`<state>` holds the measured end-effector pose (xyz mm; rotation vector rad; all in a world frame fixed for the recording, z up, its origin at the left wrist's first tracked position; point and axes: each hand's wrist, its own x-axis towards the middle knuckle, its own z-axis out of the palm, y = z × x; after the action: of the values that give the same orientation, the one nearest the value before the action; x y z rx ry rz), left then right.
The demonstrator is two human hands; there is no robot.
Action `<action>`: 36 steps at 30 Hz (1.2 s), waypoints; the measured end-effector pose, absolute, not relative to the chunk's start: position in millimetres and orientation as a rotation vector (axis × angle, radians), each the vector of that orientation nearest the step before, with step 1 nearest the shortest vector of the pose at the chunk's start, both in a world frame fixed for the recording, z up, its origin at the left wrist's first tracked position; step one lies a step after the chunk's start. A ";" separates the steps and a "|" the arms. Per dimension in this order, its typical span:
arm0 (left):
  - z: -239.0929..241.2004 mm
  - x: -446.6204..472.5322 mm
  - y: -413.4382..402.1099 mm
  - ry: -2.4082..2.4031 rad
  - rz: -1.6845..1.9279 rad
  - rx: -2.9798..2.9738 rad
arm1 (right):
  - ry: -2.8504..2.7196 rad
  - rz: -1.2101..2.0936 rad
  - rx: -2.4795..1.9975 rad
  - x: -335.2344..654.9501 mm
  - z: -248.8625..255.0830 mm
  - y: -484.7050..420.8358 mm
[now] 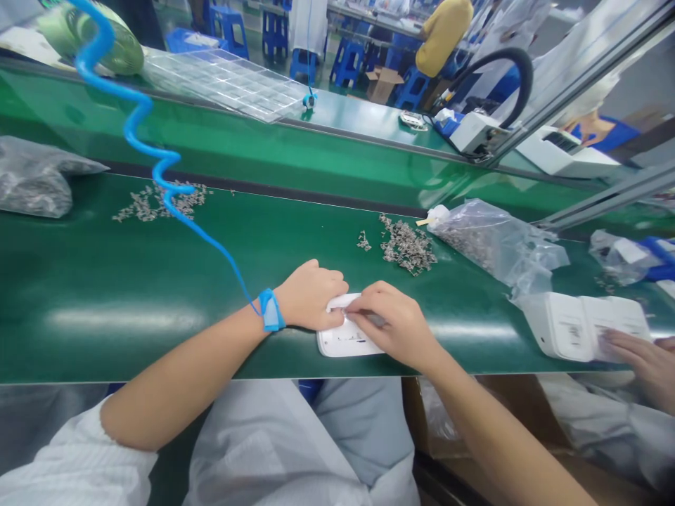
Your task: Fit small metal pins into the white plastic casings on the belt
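A white plastic casing (342,343) with rounded corners lies near the front edge of the green work surface. My left hand (313,295), a blue strap (271,310) round its wrist, is closed over the casing's left and far side, its thumb on the inside. From the right, my right hand (393,320) reaches over the casing with fingertips pinched together close to the left thumb. Whatever sits between those fingertips is too small or hidden. Beyond my hands is a pile of small metal parts (407,246), with a little cluster (363,241) beside it.
A coiled blue cord (158,161) runs down to the wrist strap. Clear bags of parts stand left (34,179) and right (474,235); another metal-part pile (158,202) lies left. At far right, a co-worker's hand (633,351) touches more white casings (569,327).
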<state>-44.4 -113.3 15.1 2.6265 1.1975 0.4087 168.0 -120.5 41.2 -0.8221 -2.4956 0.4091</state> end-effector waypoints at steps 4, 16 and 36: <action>14.7 -45.9 -110.5 1.163 0.402 2.644 | -2.645 0.724 -0.715 171.1 59.8 -109.6; 14.3 -44.5 -104.8 1.110 0.457 2.608 | -3.151 0.964 -0.303 149.8 85.4 -73.6; 32.8 -91.7 -131.3 1.284 0.232 2.641 | -1.994 0.225 -1.180 239.2 36.7 -72.5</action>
<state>-91.7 -131.3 32.8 2.6408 1.2839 0.2317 239.2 -72.5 36.7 -1.1795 -1.9936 0.2246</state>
